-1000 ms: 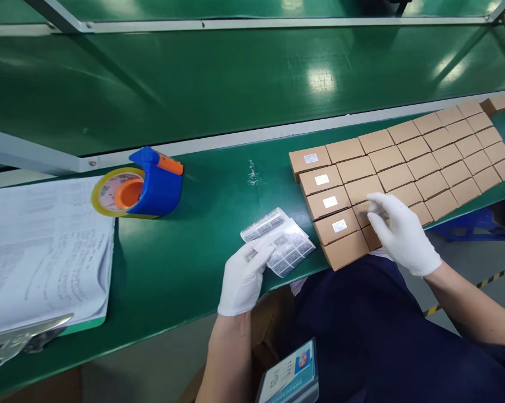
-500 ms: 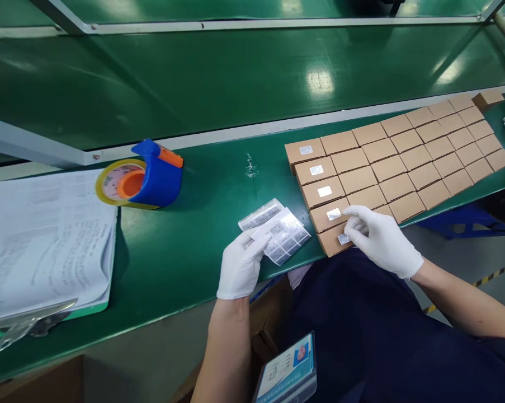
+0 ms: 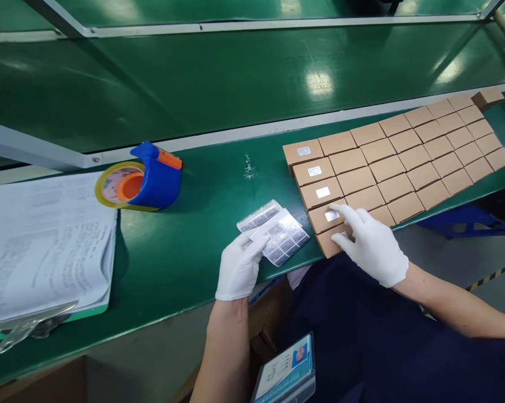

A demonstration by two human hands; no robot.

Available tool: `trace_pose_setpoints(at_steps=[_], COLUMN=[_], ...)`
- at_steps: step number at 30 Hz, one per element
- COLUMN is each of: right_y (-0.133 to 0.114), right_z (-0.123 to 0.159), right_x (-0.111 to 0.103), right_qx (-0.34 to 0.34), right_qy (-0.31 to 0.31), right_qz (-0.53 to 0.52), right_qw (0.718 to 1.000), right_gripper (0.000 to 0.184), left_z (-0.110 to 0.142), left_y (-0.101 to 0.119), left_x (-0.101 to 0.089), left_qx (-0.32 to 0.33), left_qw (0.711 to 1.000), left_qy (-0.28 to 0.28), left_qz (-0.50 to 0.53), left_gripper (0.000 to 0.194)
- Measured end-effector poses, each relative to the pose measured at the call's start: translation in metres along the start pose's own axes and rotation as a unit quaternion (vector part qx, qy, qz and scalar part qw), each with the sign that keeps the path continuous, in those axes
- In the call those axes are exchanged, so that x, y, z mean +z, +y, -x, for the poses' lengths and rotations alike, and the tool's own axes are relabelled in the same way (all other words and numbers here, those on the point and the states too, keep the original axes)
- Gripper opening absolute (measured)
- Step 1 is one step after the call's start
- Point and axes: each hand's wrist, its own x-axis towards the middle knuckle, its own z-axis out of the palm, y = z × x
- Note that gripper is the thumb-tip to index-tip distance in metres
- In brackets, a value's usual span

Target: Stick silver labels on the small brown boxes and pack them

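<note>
Pinched in my gloved left hand is a sheet of printed labels, one end of it curled over, held above the green table. My gloved right hand is over the near left corner of the rows of small brown cardboard boxes. Its thumb and fingers are apart, and the fingertips touch or hover at the white label on the second-nearest box of the left column. The nearest box's label is mostly hidden by the thumb. Each box in that left column carries a white label.
On the left of the green table lies a clipboard with papers. A blue tape dispenser with a yellow roll stands beside it. One separate box sits at the far right end. A blue stool is under the table.
My right hand has shifted left, and its fingers have spread over the label of the second-nearest box. My left hand stays with the label sheet. Another person's gloved hand has left the right edge.
</note>
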Motion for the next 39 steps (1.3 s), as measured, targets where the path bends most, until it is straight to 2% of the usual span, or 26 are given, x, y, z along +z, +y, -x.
trace_pose_setpoints(at_steps=[2, 3, 6, 7, 10, 13, 19, 28, 32, 35, 37, 39], right_y=[0.017, 0.029, 0.065, 0.074, 0.088, 0.087, 0.087, 0.094, 0.090, 0.078, 0.073, 0.076], right_z=[-0.001, -0.001, -0.001, 0.000, 0.002, -0.001, -0.015, -0.016, -0.014, -0.012, -0.011, -0.011], right_x=[-0.006, -0.012, -0.033, -0.041, -0.058, -0.064, -0.060, -0.053, -0.047, -0.041, -0.039, -0.040], right_qx=[0.029, 0.036, 0.032, 0.032, 0.050, 0.058, 0.065, 0.074, 0.038, 0.020, 0.043, 0.089], right_qy=[0.041, 0.064, 0.100, 0.086, 0.002, -0.047, -0.123, -0.131, -0.107, -0.082, -0.066, -0.049], right_qz=[0.047, 0.056, 0.002, -0.039, -0.148, -0.179, -0.221, -0.223, -0.165, -0.064, 0.019, 0.087], right_qw=[0.998, 0.996, 0.994, 0.995, 0.988, 0.981, 0.965, 0.963, 0.980, 0.994, 0.997, 0.991], right_gripper=[0.056, 0.052, 0.021, 0.014, 0.015, 0.014, 0.016, 0.015, 0.016, 0.018, 0.016, 0.025], left_z=[-0.001, -0.002, -0.004, -0.004, -0.004, -0.003, -0.004, -0.004, -0.004, -0.003, -0.003, -0.003], left_y=[0.000, -0.001, -0.003, -0.003, -0.002, 0.000, 0.000, 0.001, 0.001, 0.001, 0.001, 0.002], left_x=[0.000, 0.000, -0.001, -0.002, -0.001, 0.001, 0.002, 0.003, 0.004, 0.004, 0.005, 0.005], left_qx=[-0.003, -0.005, -0.006, -0.007, -0.011, -0.015, -0.014, -0.016, -0.019, -0.013, -0.011, -0.013], left_qw=[1.000, 1.000, 1.000, 1.000, 0.999, 0.998, 0.997, 0.996, 0.996, 0.996, 0.996, 0.996], left_qy=[0.006, 0.009, 0.022, 0.024, 0.035, 0.046, 0.055, 0.064, 0.062, 0.071, 0.073, 0.068], left_qz=[-0.006, -0.008, -0.013, -0.017, -0.033, -0.041, -0.060, -0.063, -0.062, -0.061, -0.058, -0.053], left_gripper=[0.050, 0.049, 0.047, 0.046, 0.046, 0.046, 0.049, 0.043, 0.042, 0.041, 0.041, 0.042])
